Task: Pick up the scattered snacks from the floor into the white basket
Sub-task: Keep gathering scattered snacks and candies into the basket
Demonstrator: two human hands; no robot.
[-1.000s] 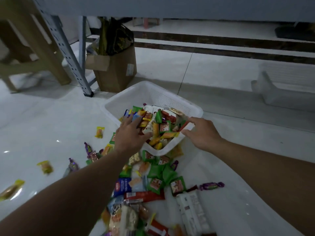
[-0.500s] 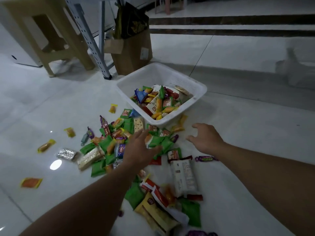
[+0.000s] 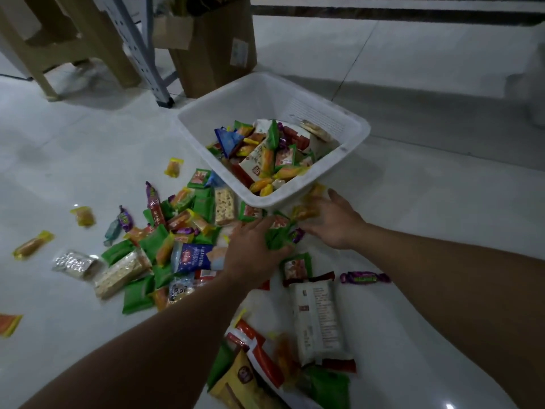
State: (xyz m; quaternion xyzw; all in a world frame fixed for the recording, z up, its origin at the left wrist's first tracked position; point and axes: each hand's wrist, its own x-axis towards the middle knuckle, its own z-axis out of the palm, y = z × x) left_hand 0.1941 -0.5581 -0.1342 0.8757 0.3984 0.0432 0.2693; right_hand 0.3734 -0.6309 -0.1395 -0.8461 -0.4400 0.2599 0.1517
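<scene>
Left hand (image 3: 253, 252) is down on the pile, fingers curled round a bunch of green packets (image 3: 277, 237), gripping them. Right hand (image 3: 334, 224) is just beside it, fingers spread and loose, palm down over an orange packet (image 3: 305, 214). It's blurred, so I can't tell if it touches.

The basket (image 3: 250, 98) sits straight ahead of both hands, near corner just past my fingertips, part-filled. My right hand is nearer the rim. I judge the lift is short: forward and up over that near corner.

Most loose snacks (image 3: 188, 231) lie on the floor (image 3: 73, 143) left of my left hand. A long white pack (image 3: 318, 320) lies nearer me, between my forearms, long axis pointing roughly at the basket. A purple candy (image 3: 364, 278) lies just right of it, beside my right forearm.
</scene>
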